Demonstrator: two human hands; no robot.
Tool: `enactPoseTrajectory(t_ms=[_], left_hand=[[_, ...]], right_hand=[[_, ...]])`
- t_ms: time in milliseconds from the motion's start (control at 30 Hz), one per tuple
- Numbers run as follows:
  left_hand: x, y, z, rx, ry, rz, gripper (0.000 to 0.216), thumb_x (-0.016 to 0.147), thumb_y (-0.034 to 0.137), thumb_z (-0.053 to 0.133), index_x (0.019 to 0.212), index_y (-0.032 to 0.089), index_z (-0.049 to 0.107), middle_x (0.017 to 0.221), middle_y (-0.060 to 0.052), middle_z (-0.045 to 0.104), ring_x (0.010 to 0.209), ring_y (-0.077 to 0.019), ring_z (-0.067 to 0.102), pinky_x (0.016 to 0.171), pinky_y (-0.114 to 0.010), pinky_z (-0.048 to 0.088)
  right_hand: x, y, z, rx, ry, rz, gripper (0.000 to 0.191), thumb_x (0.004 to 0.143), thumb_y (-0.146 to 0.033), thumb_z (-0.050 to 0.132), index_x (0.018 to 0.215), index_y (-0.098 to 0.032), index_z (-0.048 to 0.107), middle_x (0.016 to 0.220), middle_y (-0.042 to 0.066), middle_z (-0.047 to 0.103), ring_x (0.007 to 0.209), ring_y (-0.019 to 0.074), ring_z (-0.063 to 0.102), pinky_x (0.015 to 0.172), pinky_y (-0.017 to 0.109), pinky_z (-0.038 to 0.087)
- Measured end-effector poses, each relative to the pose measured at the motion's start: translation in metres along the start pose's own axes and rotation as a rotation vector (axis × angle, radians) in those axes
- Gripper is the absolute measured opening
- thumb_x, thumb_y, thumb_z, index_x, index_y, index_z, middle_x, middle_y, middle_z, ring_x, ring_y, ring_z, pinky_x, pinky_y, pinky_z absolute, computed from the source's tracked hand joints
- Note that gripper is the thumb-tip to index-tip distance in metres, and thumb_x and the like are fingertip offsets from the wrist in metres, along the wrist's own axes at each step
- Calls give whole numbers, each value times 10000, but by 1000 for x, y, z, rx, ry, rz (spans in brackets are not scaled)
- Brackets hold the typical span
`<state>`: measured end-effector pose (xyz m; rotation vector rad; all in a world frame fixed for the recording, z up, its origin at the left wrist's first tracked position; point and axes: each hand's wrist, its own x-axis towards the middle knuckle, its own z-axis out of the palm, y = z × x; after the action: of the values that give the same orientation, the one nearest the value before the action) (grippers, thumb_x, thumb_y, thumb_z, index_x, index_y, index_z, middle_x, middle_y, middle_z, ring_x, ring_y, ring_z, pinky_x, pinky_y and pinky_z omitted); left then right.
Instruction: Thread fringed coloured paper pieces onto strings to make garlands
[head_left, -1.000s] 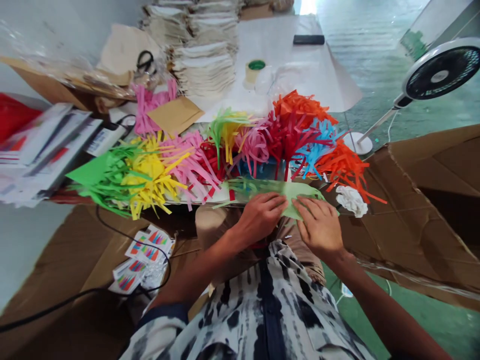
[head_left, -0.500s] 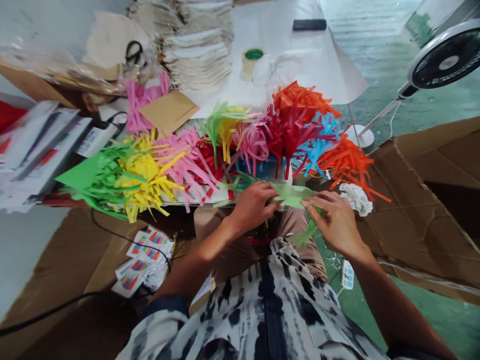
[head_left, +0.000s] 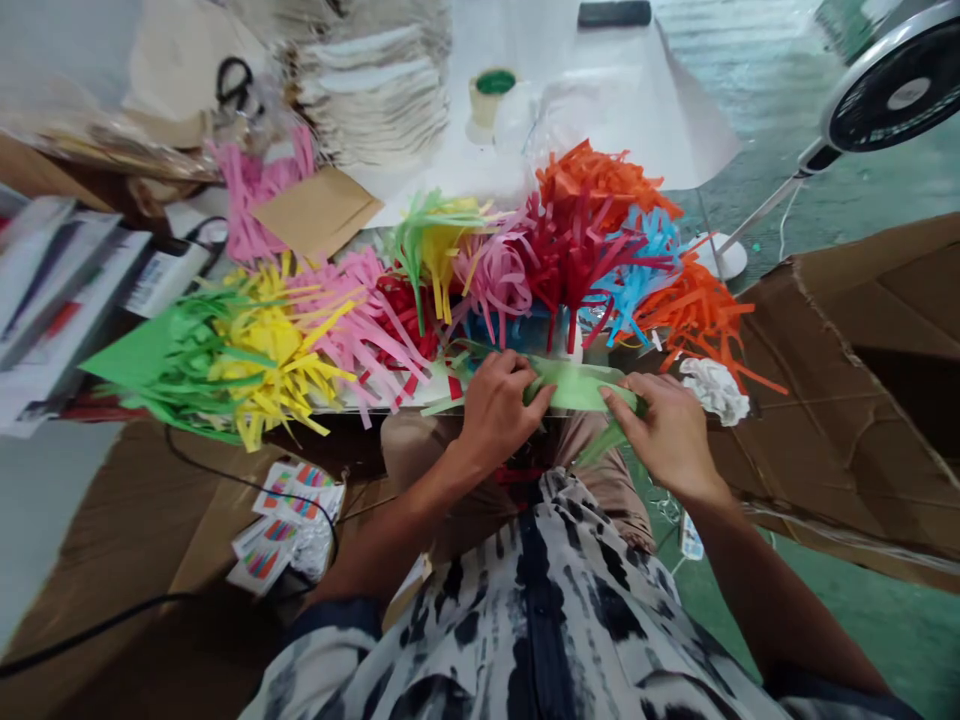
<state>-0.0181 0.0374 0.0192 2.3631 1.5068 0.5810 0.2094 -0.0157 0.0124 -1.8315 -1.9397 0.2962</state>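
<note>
A light green fringed paper strip (head_left: 577,385) lies at the table's near edge, held at both ends. My left hand (head_left: 499,410) pinches its left part, fingers curled round it. My right hand (head_left: 667,432) grips its right end, where green fringes hang down over my lap. Just behind the strip sits a long heap of cut paper fringes (head_left: 420,290) in green, yellow, pink, red, blue and orange.
A crumpled white paper ball (head_left: 714,388) lies right of my hands. Scissors (head_left: 234,84), a tape roll (head_left: 486,96) and stacked pale bags (head_left: 375,90) sit further back. A fan (head_left: 885,95) stands at the right, cardboard (head_left: 847,380) beside it. Small printed cards (head_left: 289,515) lie below left.
Both hands went from pressing the green strip flat on the table to gripping it and lifting it at the edge; its fringes now hang down by my right hand.
</note>
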Motion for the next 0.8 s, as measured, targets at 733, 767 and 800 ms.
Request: enactPoseTrajectory(t_ms=[733, 767, 800], left_hand=[[7, 1, 16, 273, 176, 160, 234, 1017, 370, 643, 1126, 168, 686, 1094, -112, 716, 1001, -276, 621, 840, -421, 446], [8, 1, 16, 281, 200, 241, 225, 1031, 327, 626, 1201, 189, 676, 1164, -101, 727, 1070, -273, 624, 902, -431, 444], [9, 1, 16, 282, 205, 346, 221, 1045, 284, 603, 1248, 223, 667, 1220, -76, 734, 1138, -260, 622, 969, -439, 433]], right_hand=[[7, -16, 13, -427, 25, 70, 327, 1053, -441, 494, 895, -198, 644, 770, 91, 714, 757, 252, 582, 695, 369, 285], [7, -16, 12, -428, 25, 72, 333, 1056, -442, 486, 904, -196, 649, 776, 95, 717, 761, 256, 582, 700, 373, 287], [7, -15, 10, -430, 27, 74, 334, 1056, -444, 483, 920, -192, 657, 786, 99, 720, 770, 261, 583, 704, 377, 290]])
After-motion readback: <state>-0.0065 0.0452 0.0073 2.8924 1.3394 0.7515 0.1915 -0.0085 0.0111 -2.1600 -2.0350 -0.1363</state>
